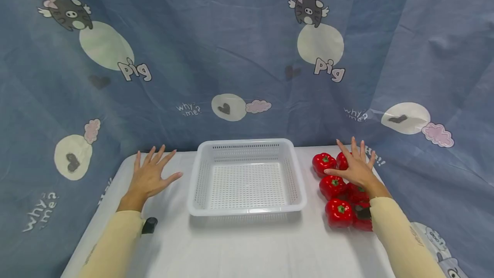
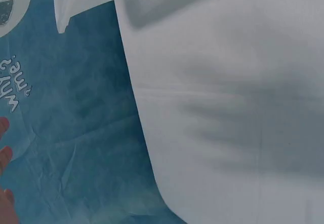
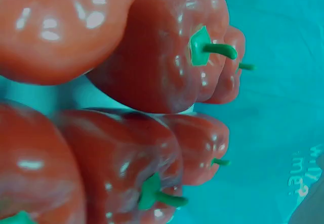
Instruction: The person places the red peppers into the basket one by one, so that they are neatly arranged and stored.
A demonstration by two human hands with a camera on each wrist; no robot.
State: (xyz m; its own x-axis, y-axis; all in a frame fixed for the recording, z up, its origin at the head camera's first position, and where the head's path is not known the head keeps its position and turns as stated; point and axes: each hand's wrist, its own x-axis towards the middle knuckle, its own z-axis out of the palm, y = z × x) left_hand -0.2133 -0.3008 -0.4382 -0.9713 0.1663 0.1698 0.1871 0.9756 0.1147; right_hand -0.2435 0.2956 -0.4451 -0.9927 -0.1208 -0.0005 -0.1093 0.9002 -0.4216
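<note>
My left hand (image 1: 148,178) is spread over the left side of the white table, left of a white plastic basket (image 1: 194,183), and holds nothing. In the left wrist view only its fingertips (image 2: 5,158) show at the left edge. My right hand (image 1: 358,167) is held with fingers spread above several red bell peppers (image 1: 332,186) and grips none of them. The peppers stand close together in two rows right of the basket, and the hand and sleeve partly cover the right row. Close up, the right wrist view shows a glossy bell pepper (image 3: 162,57) with a green stem.
The perforated basket stands at the table's middle near the back edge, with its mesh floor (image 1: 247,185) showing. A blue printed cloth (image 1: 247,55) hangs behind the white table (image 1: 247,248) and surrounds its sides. A dark wrist device (image 1: 149,225) sits by the left sleeve.
</note>
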